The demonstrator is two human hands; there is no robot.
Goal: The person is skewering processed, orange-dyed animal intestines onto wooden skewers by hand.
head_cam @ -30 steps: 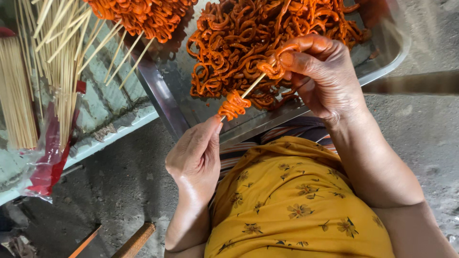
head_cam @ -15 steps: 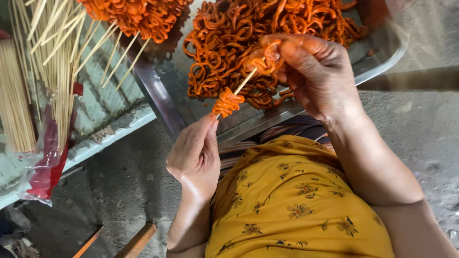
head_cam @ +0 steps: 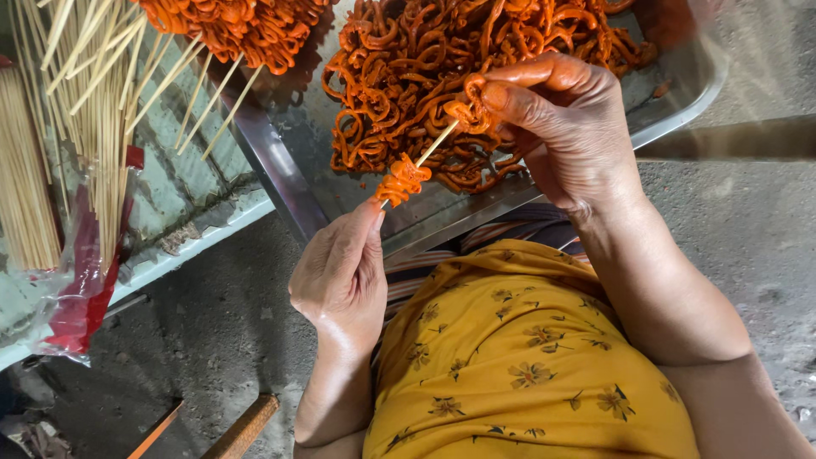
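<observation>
The wooden skewer (head_cam: 435, 146) runs on a slant from lower left to upper right, its long axis rising over the steel tray (head_cam: 280, 161), thin and pale with an orange curled strip (head_cam: 403, 180) bunched at its lower end and another (head_cam: 463, 110) near the top. The left hand (head_cam: 340, 276) pinches the lower end with fingers closed. The right hand (head_cam: 565, 127) grips the upper strip, above the pile of orange curls (head_cam: 408, 68).
</observation>
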